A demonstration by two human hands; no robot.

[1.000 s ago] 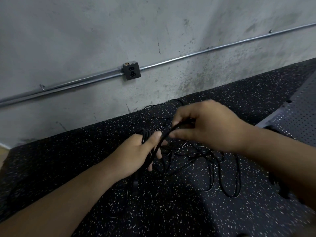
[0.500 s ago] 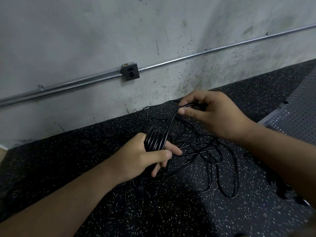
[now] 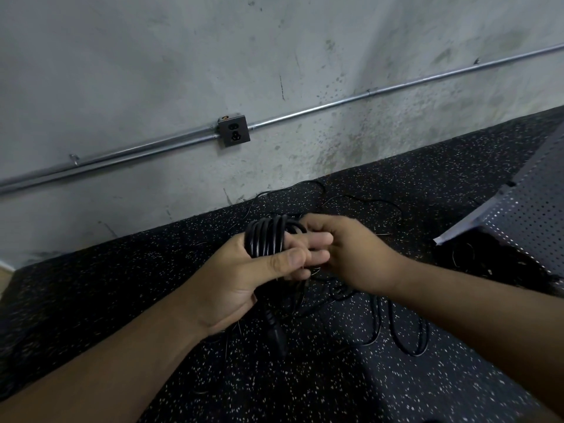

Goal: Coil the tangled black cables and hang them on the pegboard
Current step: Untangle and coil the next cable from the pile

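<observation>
Since half a second ago the right hand (image 3: 351, 254) has come back to the left hand (image 3: 244, 279) — left grips the glossy black cable coil (image 3: 267, 239), right pinches its strand, plug (image 3: 276, 331) dangling below. Loose tangle (image 3: 376, 319) on speckled mat (image 3: 305, 392); pegboard (image 3: 531, 221) at right edge — open mat nearer.

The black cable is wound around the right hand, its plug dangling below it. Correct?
No. The head view shows the cable coil wound around the left hand; the right hand only grips its strand. The plug does dangle below.
</observation>
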